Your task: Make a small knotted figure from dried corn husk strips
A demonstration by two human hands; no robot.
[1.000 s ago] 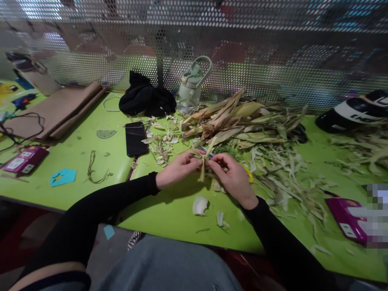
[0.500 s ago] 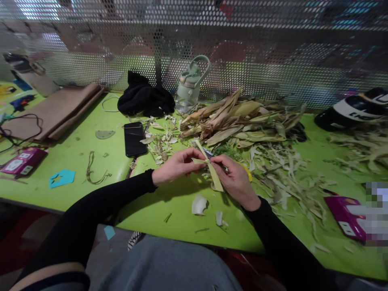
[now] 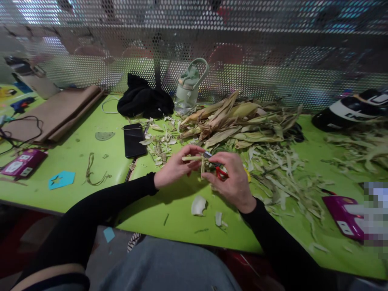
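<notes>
My left hand point(image 3: 177, 166) pinches a pale green strip of corn husk point(image 3: 191, 158), which looks folded or knotted near its middle, one end pointing left and one hanging down. Close on its right side is my right hand point(image 3: 232, 178), thumb at the hanging end and index finger near the knot; its other fingers are partly hidden. Scissors with a red handle point(image 3: 222, 173) show through the gap between that thumb and index finger, apparently lying on the table behind. Past the hands lies a heap of dried corn husks point(image 3: 233, 119), with shredded husk strips point(image 3: 285, 173) to the right.
On the green table point(image 3: 169, 210) are a black phone point(image 3: 133, 140), a black cloth point(image 3: 145, 97), a green bottle point(image 3: 188, 89), a black bottle point(image 3: 348, 111), a purple box point(image 3: 342, 216) and white husk scraps point(image 3: 199, 205). A perforated metal screen point(image 3: 121, 56) stands behind.
The husk strip has turned: its upper end now points left and its lower end hangs straight down. My right thumb and index finger have spread apart, exposing the red scissor handle.
</notes>
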